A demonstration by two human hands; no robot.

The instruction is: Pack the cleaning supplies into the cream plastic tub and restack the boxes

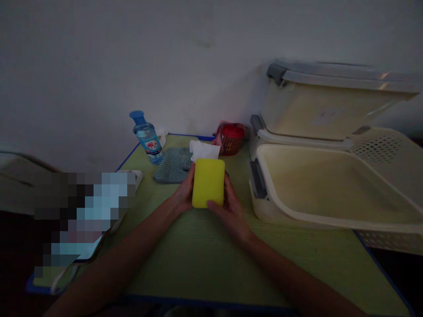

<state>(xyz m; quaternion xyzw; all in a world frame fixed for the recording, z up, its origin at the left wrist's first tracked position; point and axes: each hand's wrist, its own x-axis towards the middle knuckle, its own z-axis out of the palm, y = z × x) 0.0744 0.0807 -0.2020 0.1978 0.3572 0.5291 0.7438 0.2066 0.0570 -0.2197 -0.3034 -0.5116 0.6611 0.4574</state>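
Observation:
A yellow sponge [209, 182] is held upright between my two hands above the table, its broad flat face toward me. My left hand [185, 191] grips its left edge, with most fingers hidden behind it. On the other side, my right hand [231, 209] closes round the right edge, the thumb lying on the lower front face. Just behind the sponge are a white tissue [204, 150] and a folded grey-blue cloth [172, 166] lying on the green table [205, 259].
A large cream bin [297, 220] with its lid raised takes up the right side. At the back stand a blue bottle [150, 141] and a red basket [231, 140] near the wall. A device with a pixelated screen [95, 211] lies along the left edge, with a white cable.

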